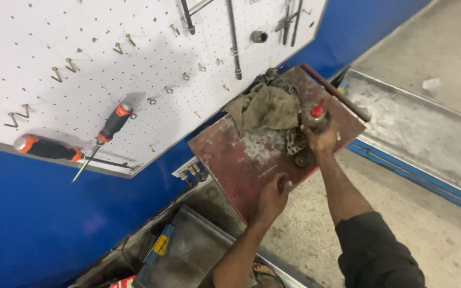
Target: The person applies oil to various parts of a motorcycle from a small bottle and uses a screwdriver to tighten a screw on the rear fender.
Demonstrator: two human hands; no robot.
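A blue wall (38, 224) carried a white pegboard (81, 64) dotted with metal hooks, where two screwdrivers with black-and-orange handles hung, one (110, 130) slanting down from its hook and the other (46, 148) lying nearly level below it; long dark rods (233, 40) hung further along the board. Below the pegboard a worn, rust-red worktop (230, 154) jutted out from the wall, its paint scraped pale near the middle, above a concrete floor (433, 224). A crumpled, grimy olive rag (268, 106) lay near the worktop's far edge against the wall, and a dark rod (337, 92) lay along the far right edge. The small bottle (315, 116) looked dirty and greyish, with a pointed red nozzle cap standing up from it, and it stood at the right side of the worktop, just beside the rag. The right hand (321, 140) was closed around the bottle's body, fingers wrapped from below so that only the top and the cap showed. Directly under that hand some dark, greasy metal parts (296, 149) lay on the worktop, too smeared to tell apart. The left hand (274, 194) rested at the near edge of the worktop with its fingers curled loosely over the rim, holding nothing else. Beneath the worktop a grey metal box (188, 250) with a yellow label sat low beside the wall.
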